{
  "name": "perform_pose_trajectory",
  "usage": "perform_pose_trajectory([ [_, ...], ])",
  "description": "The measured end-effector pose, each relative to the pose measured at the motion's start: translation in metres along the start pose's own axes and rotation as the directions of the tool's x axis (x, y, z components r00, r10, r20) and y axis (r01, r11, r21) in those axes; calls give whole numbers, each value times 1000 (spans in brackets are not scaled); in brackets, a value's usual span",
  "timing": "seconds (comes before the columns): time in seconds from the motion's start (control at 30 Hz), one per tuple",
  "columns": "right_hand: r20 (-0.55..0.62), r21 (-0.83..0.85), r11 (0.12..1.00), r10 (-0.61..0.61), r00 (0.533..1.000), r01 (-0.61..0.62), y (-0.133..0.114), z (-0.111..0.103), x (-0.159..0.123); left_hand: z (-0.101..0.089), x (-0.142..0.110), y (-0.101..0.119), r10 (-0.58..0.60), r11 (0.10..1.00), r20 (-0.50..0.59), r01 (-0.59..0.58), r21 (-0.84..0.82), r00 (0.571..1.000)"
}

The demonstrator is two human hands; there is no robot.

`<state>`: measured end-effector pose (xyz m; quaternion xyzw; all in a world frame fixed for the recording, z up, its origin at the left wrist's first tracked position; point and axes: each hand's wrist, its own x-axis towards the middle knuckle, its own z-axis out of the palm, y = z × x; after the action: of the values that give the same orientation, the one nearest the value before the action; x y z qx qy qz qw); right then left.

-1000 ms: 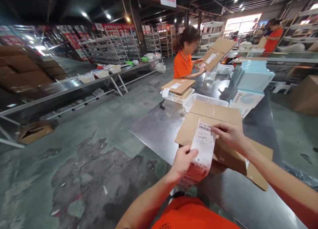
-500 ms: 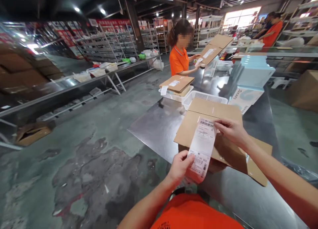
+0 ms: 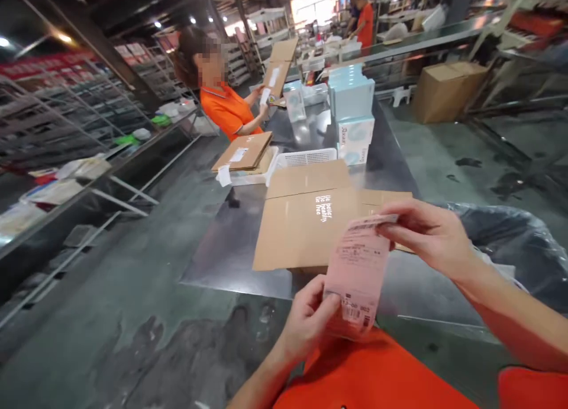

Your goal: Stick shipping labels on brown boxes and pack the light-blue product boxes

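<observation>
I hold a printed shipping label upright between both hands, off the box and close to my chest. My left hand pinches its bottom edge. My right hand pinches its top right corner. Behind the label a flat brown cardboard box with white lettering lies on the steel table.
A white basket and a tray with flat boxes stand further along the table. Light blue cartons are stacked beyond. A co-worker in orange handles a box. A grey plastic bag lies to my right. Shelving runs along the left.
The label has come off the box top toward me and now shows a pinkish side. My view has swung left and down; the box lies bare.
</observation>
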<state>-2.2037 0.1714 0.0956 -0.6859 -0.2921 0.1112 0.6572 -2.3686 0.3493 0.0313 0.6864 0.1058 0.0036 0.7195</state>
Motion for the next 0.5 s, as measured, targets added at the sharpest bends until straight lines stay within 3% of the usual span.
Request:
perform_pose_trajectory([
  [0.1,-219,-96,992,59,974,-81,24,-37,-28,38,24,-7,-83,997,87,83,10,993],
  [0.2,-313,9,980,193,930,-200,63,-67,-39,75,52,-29,-239,969,139,246,-36,961],
  [0.27,-278,162,941,334,901,-299,90,-85,-41,97,68,-49,-325,942,154,334,-40,933],
  [0.37,-121,357,803,547,828,-478,123,-110,-45,121,86,-79,-359,932,112,363,-11,926],
  [0.43,-34,418,717,626,779,-557,139,-127,-49,131,94,-95,-346,938,64,346,13,936],
  [0.5,14,420,690,645,764,-590,153,-141,-51,136,100,-108,-334,942,12,333,37,943],
])
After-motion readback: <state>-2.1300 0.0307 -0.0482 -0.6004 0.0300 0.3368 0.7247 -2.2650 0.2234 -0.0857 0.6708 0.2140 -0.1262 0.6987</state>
